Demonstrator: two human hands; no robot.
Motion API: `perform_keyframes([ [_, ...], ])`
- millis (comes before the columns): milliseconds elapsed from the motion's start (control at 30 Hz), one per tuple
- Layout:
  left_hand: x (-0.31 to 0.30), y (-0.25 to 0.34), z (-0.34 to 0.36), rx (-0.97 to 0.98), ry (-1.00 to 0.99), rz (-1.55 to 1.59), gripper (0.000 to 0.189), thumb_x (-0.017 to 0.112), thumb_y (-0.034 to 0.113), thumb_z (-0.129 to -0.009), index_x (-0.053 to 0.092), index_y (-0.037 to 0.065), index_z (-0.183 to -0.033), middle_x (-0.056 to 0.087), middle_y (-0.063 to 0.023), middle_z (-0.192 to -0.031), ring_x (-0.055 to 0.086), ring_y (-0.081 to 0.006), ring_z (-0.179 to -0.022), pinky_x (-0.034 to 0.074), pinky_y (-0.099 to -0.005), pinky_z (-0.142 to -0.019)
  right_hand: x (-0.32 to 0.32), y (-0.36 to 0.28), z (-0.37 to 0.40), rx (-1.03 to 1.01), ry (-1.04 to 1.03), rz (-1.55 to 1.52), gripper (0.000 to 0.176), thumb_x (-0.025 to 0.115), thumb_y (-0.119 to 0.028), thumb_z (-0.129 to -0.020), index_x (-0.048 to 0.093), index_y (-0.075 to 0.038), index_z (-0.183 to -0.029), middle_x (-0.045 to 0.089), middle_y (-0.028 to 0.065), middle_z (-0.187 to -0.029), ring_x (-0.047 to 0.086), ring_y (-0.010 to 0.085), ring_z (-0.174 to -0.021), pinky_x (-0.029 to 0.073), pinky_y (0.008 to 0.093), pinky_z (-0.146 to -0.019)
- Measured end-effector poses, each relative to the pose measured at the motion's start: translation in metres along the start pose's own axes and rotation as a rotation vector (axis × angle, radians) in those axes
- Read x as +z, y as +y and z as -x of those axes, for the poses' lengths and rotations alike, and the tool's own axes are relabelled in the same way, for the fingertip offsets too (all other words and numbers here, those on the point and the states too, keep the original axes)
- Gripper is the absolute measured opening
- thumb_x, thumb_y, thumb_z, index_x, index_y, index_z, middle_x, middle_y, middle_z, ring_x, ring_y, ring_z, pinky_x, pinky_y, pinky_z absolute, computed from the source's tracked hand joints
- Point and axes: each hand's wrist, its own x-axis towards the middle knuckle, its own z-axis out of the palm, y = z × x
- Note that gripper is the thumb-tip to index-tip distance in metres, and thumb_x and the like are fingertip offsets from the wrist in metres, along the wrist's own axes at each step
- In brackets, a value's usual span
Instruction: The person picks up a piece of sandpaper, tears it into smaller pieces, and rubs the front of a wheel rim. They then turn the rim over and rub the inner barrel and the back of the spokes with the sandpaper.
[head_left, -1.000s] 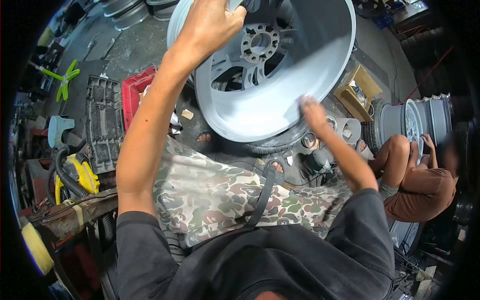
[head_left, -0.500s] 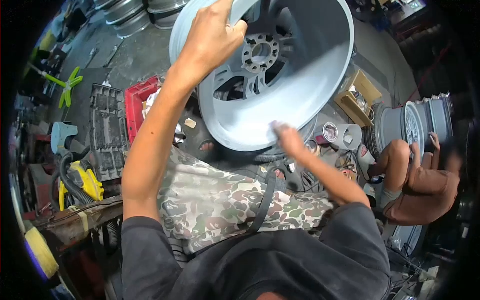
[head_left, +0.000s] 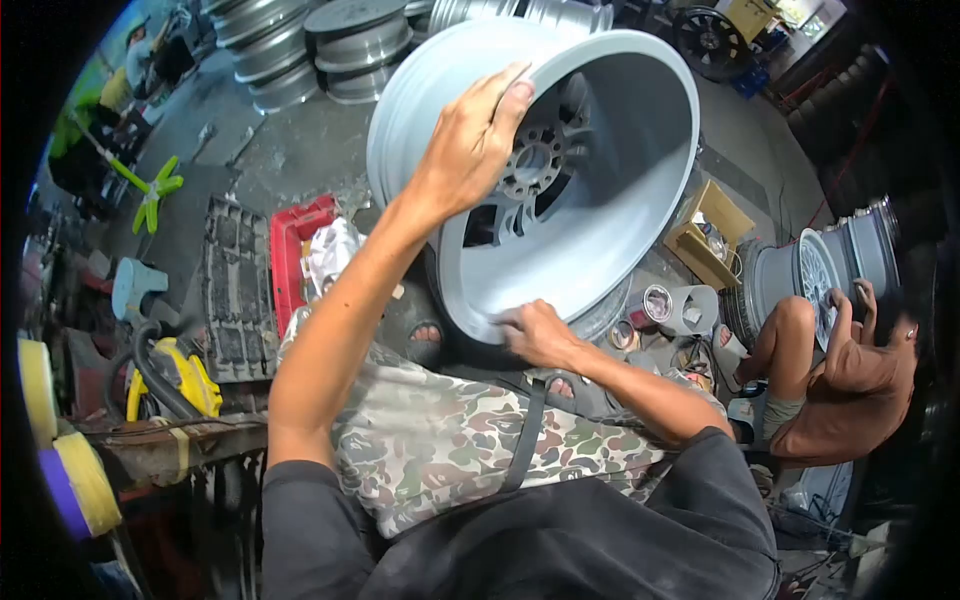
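Observation:
A large pale grey car wheel rim (head_left: 560, 270) stands tilted in front of me, its open barrel toward me and its spokes and hub deep inside. My left hand (head_left: 478, 140) grips the upper left edge of the barrel, thumb on the inner side. Low on the near lip is my right hand (head_left: 540, 333), its fingers bent together against the metal. The fingertips are blurred, and what they may hold is hidden. Beneath the rim lies a dark tyre (head_left: 470, 345), partly covered by it.
Stacked wheel rims (head_left: 360, 45) stand at the back. To the right are a cardboard box (head_left: 708, 235), an open can (head_left: 655, 302) and a white bucket (head_left: 692, 310). A co-worker (head_left: 840, 385) sits there handling another rim (head_left: 818, 270). A red crate (head_left: 290, 265) sits at left.
The wheel rim has tipped, showing more of its outer side. My right hand has moved left along the near lip. My left hand still holds the edge.

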Motion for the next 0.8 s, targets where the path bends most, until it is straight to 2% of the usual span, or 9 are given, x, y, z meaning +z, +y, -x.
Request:
perform_keyframes([
  [167,0.014,0.004,0.004,0.025,-0.042,0.033,0.047,0.044,0.029,-0.108,0.056,-0.007,-0.135,0.059,-0.0273,-0.136,0.056,-0.0387,-0.13,0.041,-0.0401,-0.111,-0.179,-0.058,-0.061,-0.109,0.463,-0.965,0.013,0.062,-0.006,-0.091,0.073,-0.004,-0.085,0.072,0.0018,-0.081,0.07,0.0159,-0.08,0.053,0.0326,-0.074],
  [233,0.016,0.014,0.008,0.031,-0.065,0.042,0.045,0.045,0.026,-0.108,0.055,-0.007,-0.137,0.058,-0.0276,-0.137,0.055,-0.0398,-0.131,0.04,-0.0403,-0.112,-0.226,-0.011,-0.075,-0.117,0.677,-1.439,0.016,0.058,-0.007,-0.097,0.07,0.001,-0.104,0.074,0.0081,-0.1,0.071,0.0209,-0.093,0.056,0.0356,-0.091],
  [300,0.015,0.027,0.015,0.009,-0.097,0.055,0.044,0.046,0.025,-0.108,0.054,-0.007,-0.138,0.057,-0.0281,-0.137,0.054,-0.0408,-0.131,0.039,-0.041,-0.112,-0.239,0.031,-0.073,-0.085,0.958,-1.528,0.031,0.055,-0.008,-0.1,0.059,0.006,-0.127,0.068,0.0161,-0.122,0.068,0.0255,-0.109,0.052,0.0438,-0.105],
  [400,0.021,0.029,0.022,0.042,-0.118,0.023,0.043,0.048,0.022,-0.107,0.053,-0.005,-0.14,0.056,-0.029,-0.138,0.052,-0.0429,-0.132,0.039,-0.0428,-0.112,-0.222,0.061,-0.035,-0.025,0.974,-1.392,0.039,0.052,-0.008,-0.101,0.052,0.006,-0.138,0.064,0.0167,-0.13,0.065,0.0278,-0.118,0.048,0.0466,-0.109],
  [500,0.037,0.036,0.036,0.096,-0.104,-0.003,0.041,0.052,0.02,-0.105,0.054,-0.004,-0.139,0.055,-0.03,-0.138,0.051,-0.0454,-0.132,0.04,-0.0451,-0.111,-0.156,0.085,0.008,0.34,0.847,-0.921,0.034,0.061,-0.008,-0.098,0.063,-0.002,-0.132,0.07,0.0038,-0.091,0.063,0.0117,-0.073,0.054,0.0273,-0.071],
  [533,0.042,0.037,0.037,0.118,-0.085,-0.002,0.041,0.052,0.019,-0.105,0.054,-0.004,-0.138,0.056,-0.0299,-0.137,0.052,-0.0453,-0.131,0.041,-0.0453,-0.11,-0.122,0.085,0.018,0.365,0.87,-0.824,0.034,0.062,-0.009,-0.096,0.065,-0.005,-0.129,0.065,0.0007,-0.082,0.061,0.0094,-0.072,0.05,0.0246,-0.067],
  [633,0.048,0.04,0.036,0.118,-0.081,0.017,0.04,0.052,0.019,-0.105,0.056,-0.004,-0.137,0.058,-0.0295,-0.135,0.054,-0.0451,-0.129,0.042,-0.0449,-0.109,-0.035,0.087,0.053,0.364,0.717,-0.177,0.037,0.058,-0.002,-0.092,0.06,-0.007,-0.128,0.068,0.0128,-0.078,0.069,0.0215,-0.069,0.054,0.0365,-0.068],
  [667,0.046,0.039,0.035,0.094,-0.083,0.02,0.039,0.053,0.02,-0.105,0.056,-0.005,-0.135,0.059,-0.0292,-0.133,0.055,-0.045,-0.127,0.043,-0.0445,-0.108,-0.012,0.075,0.06,0.247,0.709,-0.117,0.032,0.057,-0.002,-0.09,0.062,-0.007,-0.121,0.069,0.0184,-0.084,0.072,0.0323,-0.077,0.054,0.0429,-0.07],
  [800,0.026,0.02,0.024,0.125,-0.074,0.083,0.04,0.05,0.025,-0.107,0.063,-0.006,-0.129,0.064,-0.0251,-0.129,0.062,-0.035,-0.123,0.048,-0.0392,-0.104,0.049,0.075,0.077,0.121,0.428,0.181,0.024,0.061,-0.003,-0.083,0.065,-0.005,-0.107,0.069,0.0198,-0.093,0.069,0.0396,-0.083,0.055,0.0488,-0.073],
])
